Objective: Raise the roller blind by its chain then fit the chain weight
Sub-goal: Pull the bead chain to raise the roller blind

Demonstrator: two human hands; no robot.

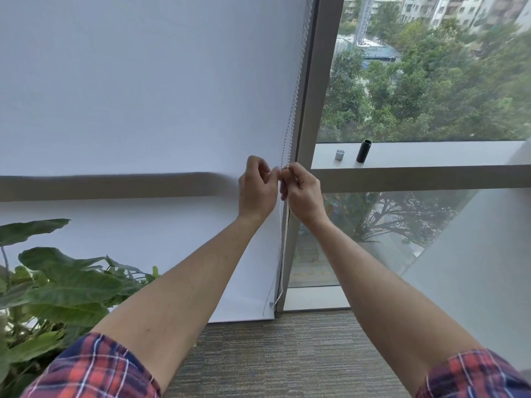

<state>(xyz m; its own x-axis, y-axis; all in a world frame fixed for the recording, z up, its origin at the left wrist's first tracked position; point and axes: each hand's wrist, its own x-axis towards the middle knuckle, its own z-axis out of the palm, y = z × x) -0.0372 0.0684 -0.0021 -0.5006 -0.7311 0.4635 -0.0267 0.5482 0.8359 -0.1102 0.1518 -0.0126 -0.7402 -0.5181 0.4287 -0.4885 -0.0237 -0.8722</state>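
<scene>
A white roller blind (143, 96) hangs fully down, its bottom edge close to the carpet. Along its right edge runs a white bead chain (293, 110), with the loop ending near the floor. My left hand (257, 191) and my right hand (301, 193) are side by side at mid height, each pinching a strand of the chain. On the window ledge to the right lie a black tube (363, 150) and a small silver cap (339, 154), the parts of the chain weight.
A grey window frame post (313, 110) stands just right of the chain. A large leafy plant (57, 288) fills the lower left. Grey carpet (273, 354) lies below. A second white blind panel (474, 254) slants in at the right.
</scene>
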